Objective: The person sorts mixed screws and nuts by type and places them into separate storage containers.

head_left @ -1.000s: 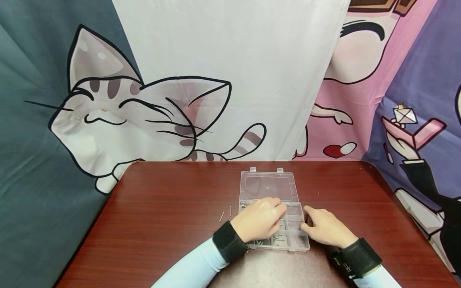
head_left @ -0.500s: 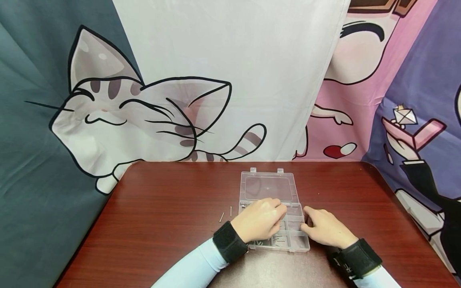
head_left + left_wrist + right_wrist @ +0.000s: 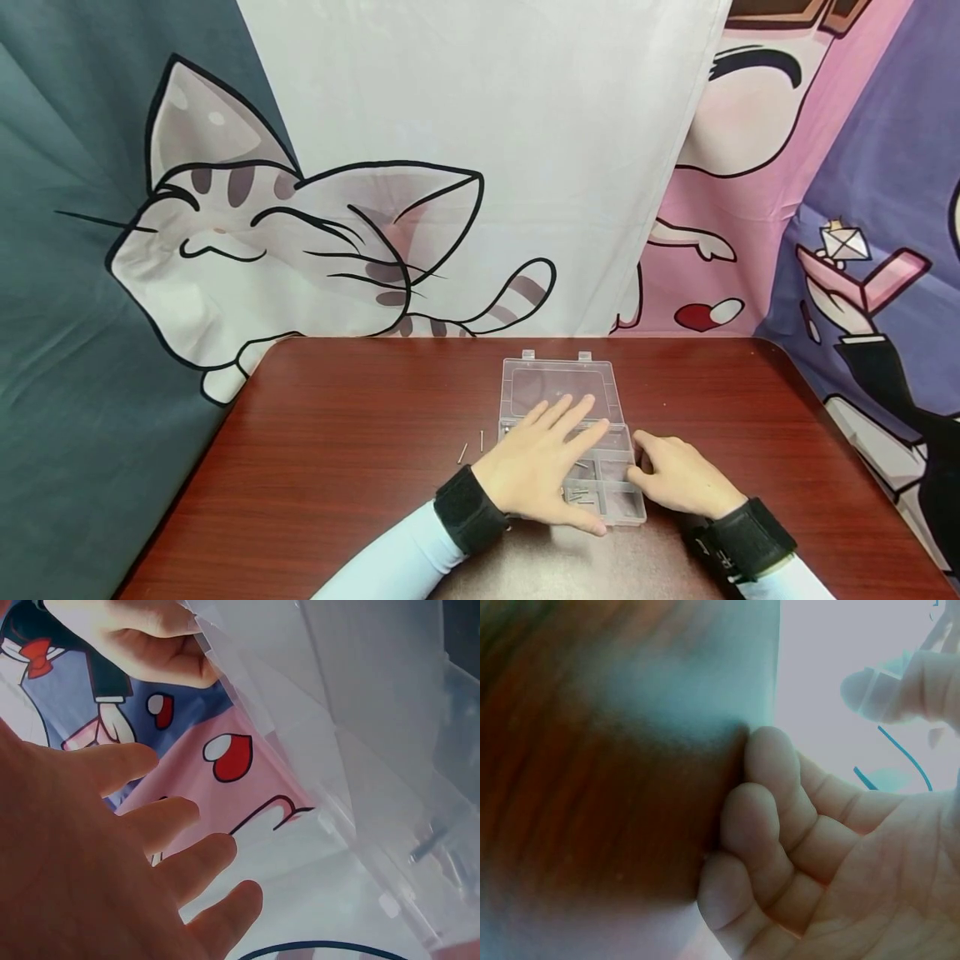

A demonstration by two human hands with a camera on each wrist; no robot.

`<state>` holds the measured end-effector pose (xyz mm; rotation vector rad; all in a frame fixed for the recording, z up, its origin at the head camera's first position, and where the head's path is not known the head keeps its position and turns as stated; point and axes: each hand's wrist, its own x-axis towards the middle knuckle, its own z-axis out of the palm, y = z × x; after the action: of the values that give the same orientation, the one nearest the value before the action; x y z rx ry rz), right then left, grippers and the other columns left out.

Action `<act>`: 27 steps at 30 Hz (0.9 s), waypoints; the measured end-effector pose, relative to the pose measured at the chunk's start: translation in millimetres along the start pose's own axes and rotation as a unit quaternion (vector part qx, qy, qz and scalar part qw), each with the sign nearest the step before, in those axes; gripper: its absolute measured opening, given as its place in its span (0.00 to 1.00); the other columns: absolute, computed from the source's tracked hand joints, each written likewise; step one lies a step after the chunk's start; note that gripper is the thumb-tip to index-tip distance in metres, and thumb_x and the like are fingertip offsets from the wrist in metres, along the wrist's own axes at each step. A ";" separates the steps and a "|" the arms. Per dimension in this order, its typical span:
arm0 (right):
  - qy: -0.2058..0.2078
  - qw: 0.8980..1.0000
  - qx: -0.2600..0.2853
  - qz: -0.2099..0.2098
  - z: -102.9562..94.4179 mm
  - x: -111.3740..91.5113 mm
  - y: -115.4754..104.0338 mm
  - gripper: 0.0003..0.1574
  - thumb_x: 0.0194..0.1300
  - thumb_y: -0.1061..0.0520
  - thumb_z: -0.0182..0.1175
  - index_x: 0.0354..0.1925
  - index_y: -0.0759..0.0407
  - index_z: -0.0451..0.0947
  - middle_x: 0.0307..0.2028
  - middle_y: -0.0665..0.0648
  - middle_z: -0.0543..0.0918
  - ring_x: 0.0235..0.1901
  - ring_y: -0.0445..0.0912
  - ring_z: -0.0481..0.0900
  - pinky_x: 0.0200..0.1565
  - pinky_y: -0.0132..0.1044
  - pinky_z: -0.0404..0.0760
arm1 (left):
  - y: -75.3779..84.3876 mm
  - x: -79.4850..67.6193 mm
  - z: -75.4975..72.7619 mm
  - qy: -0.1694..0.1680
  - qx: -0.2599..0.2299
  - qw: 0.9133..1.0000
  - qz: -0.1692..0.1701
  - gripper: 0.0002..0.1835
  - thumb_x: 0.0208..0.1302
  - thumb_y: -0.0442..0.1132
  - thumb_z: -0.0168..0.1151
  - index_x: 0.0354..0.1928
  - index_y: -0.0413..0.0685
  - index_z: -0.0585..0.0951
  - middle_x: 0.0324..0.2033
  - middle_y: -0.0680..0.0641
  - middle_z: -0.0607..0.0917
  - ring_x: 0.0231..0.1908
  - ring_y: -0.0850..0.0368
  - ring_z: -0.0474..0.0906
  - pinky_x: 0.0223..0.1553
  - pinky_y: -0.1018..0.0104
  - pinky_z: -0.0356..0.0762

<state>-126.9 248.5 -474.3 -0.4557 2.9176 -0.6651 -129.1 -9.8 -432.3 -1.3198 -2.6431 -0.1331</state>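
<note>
A clear plastic compartment box (image 3: 624, 504) lies on the table with its lid (image 3: 557, 387) folded back. Over its left part my left hand (image 3: 536, 462) is spread, fingers straight and apart, holding nothing. That hand hides much of the left compartments. Small metal pins (image 3: 581, 497), perhaps nails or screws, lie in a front compartment. My right hand (image 3: 686, 475) holds the box by its right edge, thumb and forefinger at the wall. In the right wrist view, the other fingers (image 3: 750, 817) are curled against the table top.
Two thin metal pins (image 3: 462, 453) lie loose on the brown table (image 3: 360, 433), left of the box. Behind the table hangs a printed cloth (image 3: 525, 125) with a cartoon cat. Black bands (image 3: 472, 510) circle both wrists.
My left hand, earlier bunched over the box with fingers bent down, has opened and spread its fingers, shifting slightly left. The right hand stays at the box's edge.
</note>
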 end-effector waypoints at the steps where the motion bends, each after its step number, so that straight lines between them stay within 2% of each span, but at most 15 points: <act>1: 0.000 1.000 -0.001 0.001 0.0 0.0 -0.1 0.10 0.57 0.50 0.62 0.30 0.48 0.68 0.18 0.44 0.68 0.18 0.37 0.64 0.23 0.34 0.65 | -1.0 -1.0 -0.4 -0.001 0.000 1.000 -0.002 0.63 0.44 0.88 0.39 0.78 0.57 0.59 0.77 0.44 0.54 0.75 0.44 0.51 0.71 0.49 0.48; 6: 0.000 1.000 -0.003 0.003 0.1 -0.3 -0.2 0.10 0.57 0.50 0.62 0.30 0.48 0.68 0.18 0.44 0.68 0.18 0.37 0.64 0.23 0.34 0.64 | -9.5 -9.3 -2.7 -0.012 -0.001 1.000 -0.016 0.62 0.46 0.88 0.37 0.79 0.57 0.58 0.78 0.45 0.52 0.76 0.46 0.49 0.72 0.50 0.46; 13: 0.003 1.000 -0.004 0.000 1.3 -0.2 2.0 0.11 0.57 0.50 0.62 0.31 0.47 0.68 0.18 0.43 0.68 0.18 0.37 0.64 0.23 0.33 0.64 | -29.3 -28.5 -4.5 -0.026 -0.010 0.999 -0.042 0.61 0.49 0.87 0.37 0.79 0.57 0.57 0.78 0.45 0.51 0.76 0.47 0.48 0.72 0.49 0.49; 27: 0.010 1.000 -0.003 -0.011 0.7 -0.9 1.8 0.10 0.56 0.50 0.62 0.30 0.46 0.68 0.18 0.42 0.68 0.19 0.36 0.64 0.24 0.33 0.64 | -66.8 -70.4 -3.6 -0.001 -0.025 0.996 -0.086 0.58 0.51 0.83 0.45 0.77 0.54 0.62 0.76 0.45 0.60 0.73 0.46 0.58 0.70 0.49 0.55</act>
<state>-126.5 250.0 -475.6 -0.4847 2.9382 -0.6661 -140.6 -105.7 -443.0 -1.1056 -2.7698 -0.2229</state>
